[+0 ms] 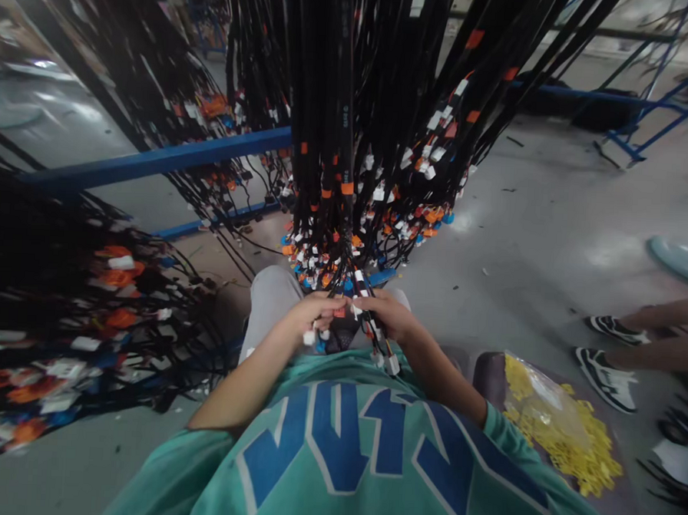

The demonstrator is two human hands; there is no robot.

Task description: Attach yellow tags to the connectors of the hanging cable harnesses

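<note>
A seated person's left hand [312,315] and right hand [388,314] met just below the hanging wire harness bundle [348,173], fingers of both closed on a few black leads with white connectors [388,360] pulled down into the lap, seemingly to keep them apart from the mass. Right of the bundle, yellow clips [570,442] and their clear bag lay within reach. Beyond lay open grey floor [529,244], with another person's shoes [607,356] at its edge.
</note>
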